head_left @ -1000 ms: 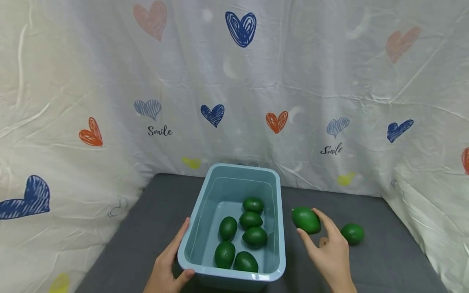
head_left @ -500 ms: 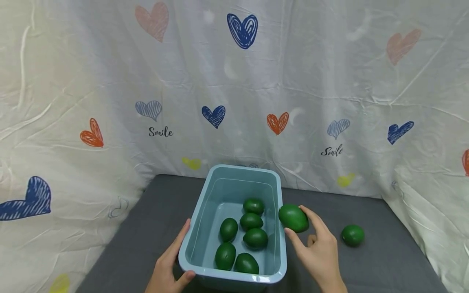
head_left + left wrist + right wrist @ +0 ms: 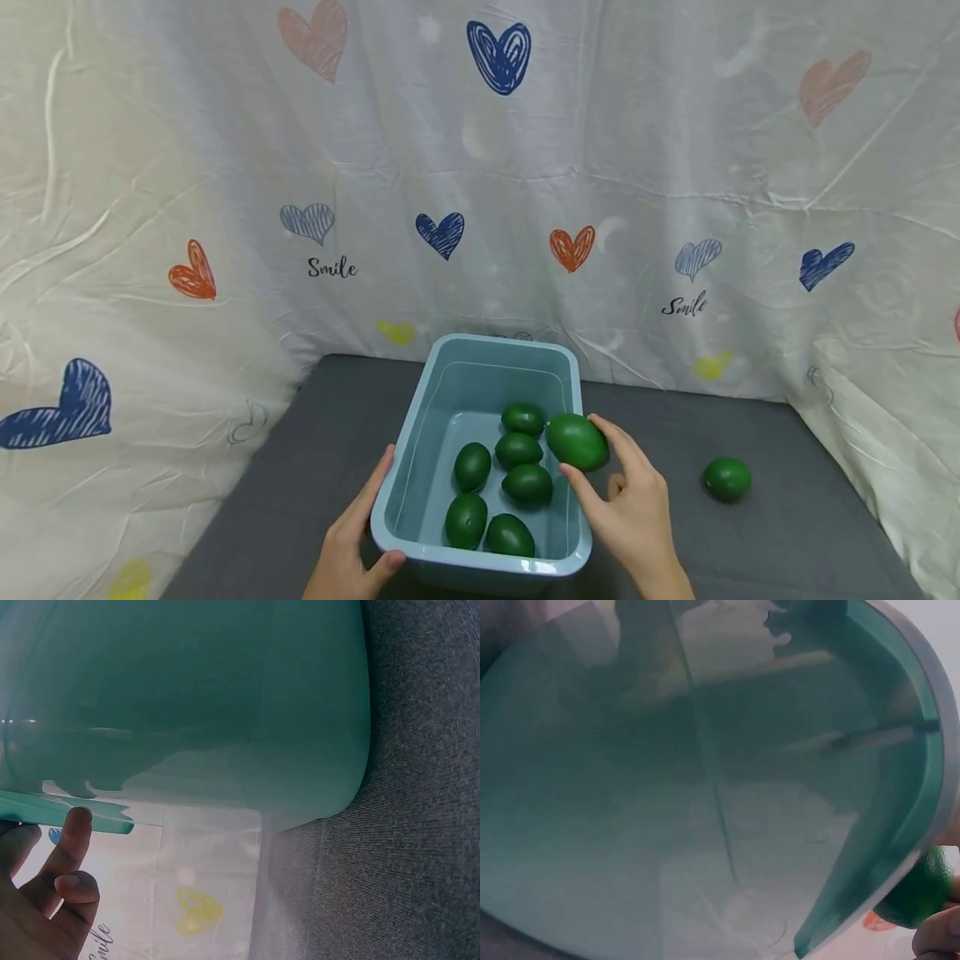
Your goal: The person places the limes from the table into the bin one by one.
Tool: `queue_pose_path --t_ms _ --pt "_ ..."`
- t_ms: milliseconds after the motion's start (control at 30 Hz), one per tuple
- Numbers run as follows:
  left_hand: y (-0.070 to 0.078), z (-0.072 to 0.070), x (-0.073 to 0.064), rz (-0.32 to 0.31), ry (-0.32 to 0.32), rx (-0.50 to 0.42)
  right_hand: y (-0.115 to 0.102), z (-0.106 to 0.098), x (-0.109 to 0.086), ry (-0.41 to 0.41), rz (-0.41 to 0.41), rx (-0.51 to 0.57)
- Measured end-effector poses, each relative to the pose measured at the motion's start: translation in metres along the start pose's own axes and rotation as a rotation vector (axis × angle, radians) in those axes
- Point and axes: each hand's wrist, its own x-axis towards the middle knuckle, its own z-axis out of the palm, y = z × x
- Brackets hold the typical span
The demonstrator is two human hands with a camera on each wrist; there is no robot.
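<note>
A green lime (image 3: 577, 442) is pinched between the thumb and fingers of my right hand (image 3: 632, 508), over the right rim of a light blue plastic bin (image 3: 397, 554). In the right wrist view, the lime (image 3: 919, 892) shows past the bin's rim, partly hidden. My left hand (image 3: 351, 533) holds the bin's near left corner, thumb on the front rim and fingers along the left side. The left wrist view shows fingers (image 3: 73, 844) at the rim's underside. Several limes (image 3: 527, 486) lie on the bin's floor.
One more lime (image 3: 727, 479) lies on the dark grey table cover (image 3: 795, 533), right of my right hand. A white curtain (image 3: 510, 150) printed with hearts hangs behind the table and along both sides.
My right hand has carried the lime leftward, from beside the bin to over its right rim. My left hand stays on the bin's corner, and the lime on the table has not moved.
</note>
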Motion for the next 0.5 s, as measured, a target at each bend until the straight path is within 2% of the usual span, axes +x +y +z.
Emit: queue_pose_path --t_ms 167,300,500 --pt "0.0002 0.0001 0.0008 0.019 0.008 -0.007 -0.0048 0.0029 0.0028 0.004 -0.041 0.026" --pt "0.0005 -0.0005 0.0005 0.005 0.004 0.000 -0.0070 0.0050 0.0026 -0.004 -0.042 0.040" --pt "0.0018 -0.0005 0.0004 -0.015 -0.001 0.019 -0.0070 0.0082 0.0032 -0.080 -0.018 -0.007"
